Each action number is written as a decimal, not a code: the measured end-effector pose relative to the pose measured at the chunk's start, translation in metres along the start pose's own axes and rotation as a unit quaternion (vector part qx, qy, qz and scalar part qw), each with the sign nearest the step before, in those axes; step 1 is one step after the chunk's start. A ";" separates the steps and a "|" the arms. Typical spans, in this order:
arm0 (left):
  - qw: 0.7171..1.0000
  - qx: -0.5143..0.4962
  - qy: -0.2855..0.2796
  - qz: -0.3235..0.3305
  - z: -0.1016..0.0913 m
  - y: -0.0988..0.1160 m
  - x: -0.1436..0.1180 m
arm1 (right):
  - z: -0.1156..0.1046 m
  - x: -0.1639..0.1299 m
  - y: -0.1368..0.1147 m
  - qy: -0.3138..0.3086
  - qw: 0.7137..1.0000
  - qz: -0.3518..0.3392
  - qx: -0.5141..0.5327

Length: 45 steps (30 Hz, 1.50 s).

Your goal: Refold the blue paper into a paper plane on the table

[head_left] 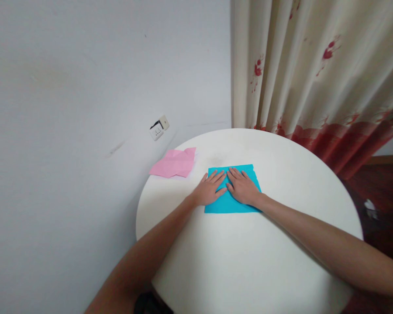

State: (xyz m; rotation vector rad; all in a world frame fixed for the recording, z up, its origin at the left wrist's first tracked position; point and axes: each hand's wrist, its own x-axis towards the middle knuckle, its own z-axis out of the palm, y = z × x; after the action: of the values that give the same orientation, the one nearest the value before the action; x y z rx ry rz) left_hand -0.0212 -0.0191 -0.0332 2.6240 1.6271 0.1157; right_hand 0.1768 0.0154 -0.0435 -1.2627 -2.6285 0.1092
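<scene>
A sheet of blue paper [232, 205] lies flat on the round white table [242, 253]; its right edge looks uneven. My left hand [209, 189] rests palm down on the sheet's left part, fingers spread. On the upper right part lies my right hand [243, 186], also palm down with fingers stretched out. The two hands are close together, with a narrow strip of blue between them. Beyond my left hand, a creased pink paper [175, 163] sits near the table's left edge.
A pale wall [85, 131] with a power socket [157, 131] borders the table on the left. Behind it on the right hangs a cream and red curtain [291, 78]. A small whitish object [370, 208] lies on the dark floor at the right.
</scene>
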 end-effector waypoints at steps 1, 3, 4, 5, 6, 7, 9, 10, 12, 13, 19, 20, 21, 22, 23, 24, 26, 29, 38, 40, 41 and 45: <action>1.000 0.000 0.000 0.000 0.000 0.000 0.000 | 0.000 0.000 0.000 0.001 1.000 0.002 0.000; 1.000 -0.001 -0.001 0.000 0.000 0.000 0.000 | 0.001 0.000 0.001 0.003 1.000 0.003 0.001; 1.000 -0.002 0.000 0.000 0.001 -0.001 0.000 | 0.002 0.000 0.001 0.003 1.000 0.002 0.002; 1.000 -0.002 0.000 0.000 0.001 -0.001 0.000 | 0.002 0.000 0.001 0.003 1.000 0.002 0.002; 1.000 -0.003 0.001 0.000 0.002 -0.001 0.001 | 0.002 0.000 0.001 0.002 1.000 0.002 0.003; 1.000 -0.003 0.002 0.000 0.002 -0.002 0.001 | 0.002 0.000 0.001 0.001 1.000 0.003 0.004; 1.000 -0.005 0.005 0.002 0.003 -0.003 0.001 | 0.001 0.001 0.001 0.000 1.000 0.004 0.006; 1.000 -0.006 0.004 0.003 0.004 -0.004 0.001 | 0.002 0.001 0.001 -0.001 1.000 0.004 0.007; 1.000 -0.008 0.002 0.006 0.004 -0.005 0.001 | 0.002 0.001 0.001 0.000 1.000 0.004 0.007; 1.000 -0.009 0.000 0.006 0.004 -0.006 0.001 | 0.002 0.001 0.001 0.000 1.000 0.004 0.007; 1.000 -0.012 0.002 0.005 0.003 -0.005 0.000 | 0.003 0.001 0.003 -0.001 1.000 0.004 0.007; 1.000 -0.011 0.002 0.006 0.002 -0.005 0.000 | 0.003 0.001 0.003 0.001 1.000 0.003 0.006; 1.000 -0.010 0.001 0.006 0.002 -0.005 0.000 | 0.003 0.001 0.002 0.002 1.000 0.003 0.005; 1.000 -0.009 0.001 0.007 0.002 -0.004 0.000 | 0.002 0.001 0.002 0.003 1.000 0.002 0.005; 1.000 -0.008 0.001 0.006 0.001 -0.004 0.000 | 0.002 0.000 0.001 0.002 1.000 0.001 0.005; 1.000 -0.007 0.001 0.006 0.001 -0.004 0.000 | 0.002 0.000 0.001 0.001 1.000 0.001 0.006; 1.000 -0.007 0.002 0.006 0.001 -0.004 0.000 | 0.001 0.000 0.001 -0.002 1.000 0.008 0.007; 1.000 -0.006 0.005 0.007 0.001 -0.003 -0.001 | 0.001 0.002 0.005 -0.004 0.999 0.047 0.004; 1.000 -0.007 -0.004 0.002 -0.003 -0.001 -0.002 | -0.008 0.003 0.025 0.060 0.988 0.135 -0.032; 1.000 -0.007 -0.004 0.001 -0.003 -0.001 -0.002 | -0.008 0.002 0.020 0.068 0.994 0.083 -0.026; 1.000 -0.007 -0.004 0.001 -0.002 0.000 -0.002 | -0.007 0.001 0.017 0.058 0.997 0.049 -0.018; 1.000 0.002 0.001 -0.003 0.000 0.000 -0.001 | -0.002 -0.001 0.004 0.006 0.999 -0.032 0.002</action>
State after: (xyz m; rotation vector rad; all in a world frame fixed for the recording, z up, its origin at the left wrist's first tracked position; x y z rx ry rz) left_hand -0.0217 -0.0200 -0.0330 2.6223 1.6370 0.1144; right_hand 0.1809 0.0169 -0.0426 -1.1735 -2.6537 0.0949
